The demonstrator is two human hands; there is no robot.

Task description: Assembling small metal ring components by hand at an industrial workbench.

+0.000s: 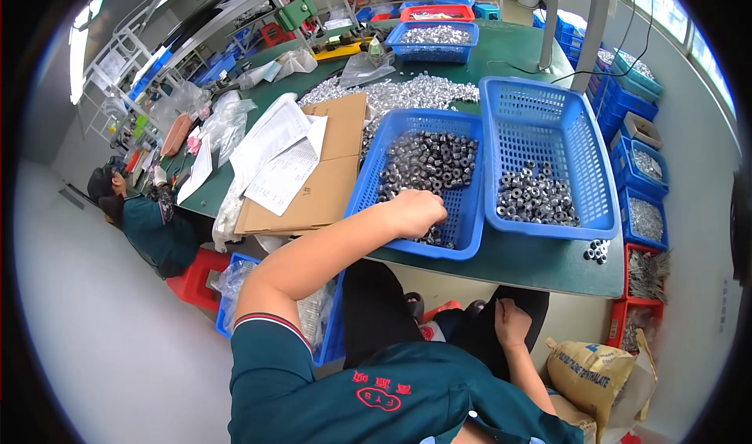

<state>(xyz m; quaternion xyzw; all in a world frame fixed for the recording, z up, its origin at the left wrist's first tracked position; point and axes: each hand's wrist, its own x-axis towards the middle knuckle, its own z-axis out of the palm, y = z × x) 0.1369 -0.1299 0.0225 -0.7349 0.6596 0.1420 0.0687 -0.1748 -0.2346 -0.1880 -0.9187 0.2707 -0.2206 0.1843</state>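
The left hand [415, 213] is lowered into the near part of the left blue basket [470, 213], over the dark metal rings [435, 162] heaped inside. Its fingers are curled down, but whether any ring is pinched in that grip cannot be told, since the fingertips are hidden. The right hand [513, 323] is held low over the right thigh, off the desk [533, 264]; its fingers are bent, and whether anything is grasped cannot be told either.

Just to the right, a second blue basket [540, 115] is set, with similar rings [536, 196] gathered at its near end. Both baskets are placed at the near edge, presumably so that they can be reached from the seat, and loose pieces are probably kept together by their raised walls. A few loose rings [597, 250] are left on the desk by the right basket's near corner. To the left, papers [282, 166] are laid on flat cardboard [341, 162], perhaps to be kept readable beside the baskets.
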